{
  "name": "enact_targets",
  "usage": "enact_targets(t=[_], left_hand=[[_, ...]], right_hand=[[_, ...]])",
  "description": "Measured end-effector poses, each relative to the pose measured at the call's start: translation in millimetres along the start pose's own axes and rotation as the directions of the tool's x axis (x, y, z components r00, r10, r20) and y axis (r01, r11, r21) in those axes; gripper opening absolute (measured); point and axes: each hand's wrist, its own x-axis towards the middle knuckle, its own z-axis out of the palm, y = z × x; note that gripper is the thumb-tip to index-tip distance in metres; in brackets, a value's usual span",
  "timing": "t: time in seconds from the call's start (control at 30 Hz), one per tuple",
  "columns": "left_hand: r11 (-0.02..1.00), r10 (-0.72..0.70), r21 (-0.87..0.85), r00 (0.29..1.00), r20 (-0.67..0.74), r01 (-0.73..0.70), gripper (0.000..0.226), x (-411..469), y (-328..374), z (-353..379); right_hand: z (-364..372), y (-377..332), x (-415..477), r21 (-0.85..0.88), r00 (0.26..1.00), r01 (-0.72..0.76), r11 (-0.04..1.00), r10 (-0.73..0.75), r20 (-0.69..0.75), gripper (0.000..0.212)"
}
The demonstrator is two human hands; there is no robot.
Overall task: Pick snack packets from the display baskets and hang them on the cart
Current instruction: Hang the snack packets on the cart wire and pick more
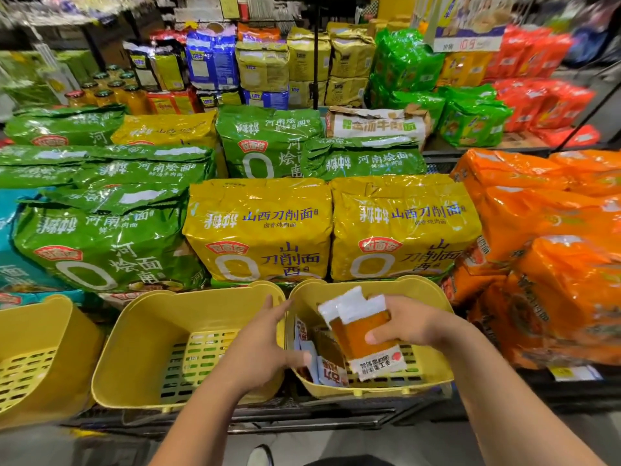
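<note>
Packets (363,331) gripped in right hand (413,322) over basket (413,282); left hand (262,341) straight-fingered alongside; noodle bags (258,230) behind, seemingly touching rim.

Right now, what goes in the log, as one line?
right hand: holds orange packets | left hand: open | yellow basket: more packets inside

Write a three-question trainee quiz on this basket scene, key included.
1. True or false: the right hand grips orange-and-white snack packets.
2. Over which yellow basket are they held? A) left B) middle C) right
3. Fill in: the left hand, fingers straight, is ____ (open/shut).
Key: 1 true; 2 C, the right basket; 3 open.
</note>
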Motion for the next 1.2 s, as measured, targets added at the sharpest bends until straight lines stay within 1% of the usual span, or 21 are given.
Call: enact_targets(t=[0.03,0.07,0.1,0.13,0.17,0.2,0.27,0.3,0.37,0.47,0.53,0.57,0.63,0.7,0.8,0.87,0.97,1.03,1.13,1.17,1.2], left_hand=[[0.999,0.031,-0.022,0.996,-0.078,-0.033,0.089,-2.4,3.1,-3.3],[0.991,0.063,-0.109,0.989,-0.135,-0.078,0.076,-4.4,8.3,-6.1],[0.961,0.081,-0.251,0.984,-0.161,-0.120,0.070,-5.7,12.5,-7.8],[0.904,0.097,-0.400,0.983,-0.156,-0.152,0.067,-6.6,20.2,-7.8],[0.834,0.120,-0.527,0.986,-0.119,-0.166,0.064,-8.0,28.7,-6.7],[0.773,0.151,-0.615,0.987,-0.062,-0.157,0.064,-8.7,38.2,-4.6],[0.701,0.189,-0.706,0.981,0.050,-0.099,0.072,-5.4,54.4,5.3],[0.671,0.186,-0.739,0.979,0.079,-0.068,0.077,-2.2,57.7,12.2],[0.628,0.134,-0.778,0.989,0.070,-0.030,0.081,3.5,59.1,21.2],[0.638,0.064,-0.770,0.998,0.025,-0.021,0.078,7.0,50.3,18.3],[0.624,0.050,-0.780,0.999,-0.019,-0.046,0.070,4.9,35.8,6.0],[0.624,0.045,-0.778,0.997,-0.056,-0.071,0.071,2.0,28.4,-0.8],[0.657,0.025,-0.741,0.987,-0.161,-0.138,0.083,-4.1,15.8,-12.3],[0.707,-0.015,-0.691,0.974,-0.226,-0.149,0.079,-5.8,9.3,-16.3],[0.697,-0.024,-0.706,0.980,-0.200,-0.127,0.075,-5.6,11.5,-11.0],[0.686,0.025,-0.715,0.987,-0.158,-0.133,0.071,-6.1,22.0,-2.4],[0.664,0.095,-0.729,0.986,-0.140,-0.167,0.053,-9.1,31.6,6.9],[0.581,0.049,-0.802,0.989,-0.140,-0.142,0.046,-10.8,27.7,6.5],[0.364,0.015,-0.926,0.995,-0.099,-0.098,0.045,-11.6,17.1,-3.5],[0.295,0.010,-0.953,0.998,-0.069,-0.069,0.041,-12.7,16.5,-5.9],[0.218,0.022,-0.976,0.999,-0.023,-0.027,0.034,-13.9,18.8,-7.0]], right_hand=[[-1.8,-2.3,-12.6,0.169,0.998,0.068,0.983,-0.065,-0.027,0.038],[-3.4,-5.0,-25.1,0.338,0.989,0.145,0.930,-0.132,-0.061,0.043],[-3.2,-6.3,-33.2,0.493,0.979,0.206,0.845,-0.179,-0.102,0.049],[-3.3,-9.0,-40.4,0.609,0.971,0.240,0.756,-0.194,-0.143,0.053],[-2.5,-12.0,-43.6,0.669,0.967,0.254,0.699,-0.195,-0.164,0.053],[-1.6,-16.8,-44.6,0.682,0.965,0.264,0.682,-0.196,-0.177,0.051],[-1.4,-26.1,-40.9,0.601,0.963,0.266,0.754,-0.176,-0.206,0.044],[0.1,-30.7,-37.7,0.557,0.961,0.261,0.789,-0.159,-0.225,0.042],[4.9,-40.4,-33.0,0.522,0.964,0.242,0.818,-0.142,-0.225,0.044],[10.3,-46.1,-36.0,0.518,0.969,0.226,0.825,-0.137,-0.205,0.048],[3.2,-37.5,-39.9,0.513,0.962,0.221,0.830,-0.101,-0.252,0.051],[-2.2,-29.2,-41.4,0.501,0.956,0.219,0.837,-0.081,-0.283,0.048],[-11.5,-9.2,-43.3,0.475,0.949,0.205,0.856,-0.054,-0.311,0.044],[-14.7,4.0,-44.4,0.459,0.957,0.171,0.872,-0.037,-0.287,0.048],[4.1,-15.0,-36.4,0.435,0.980,0.157,0.887,-0.086,-0.178,0.047],[26.5,-38.0,-24.8,0.448,0.981,0.190,0.874,-0.152,-0.120,0.040],[47.5,-54.9,-10.2,0.493,0.949,0.308,0.814,-0.229,-0.215,0.038],[40.6,-49.9,-11.3,0.566,0.937,0.340,0.751,-0.223,-0.268,0.042],[16.7,-29.9,-15.8,0.735,0.946,0.320,0.598,-0.170,-0.274,0.058],[10.7,-23.7,-15.9,0.747,0.947,0.322,0.582,-0.178,-0.269,0.064],[6.7,-18.0,-14.6,0.735,0.943,0.333,0.591,-0.199,-0.267,0.071]])
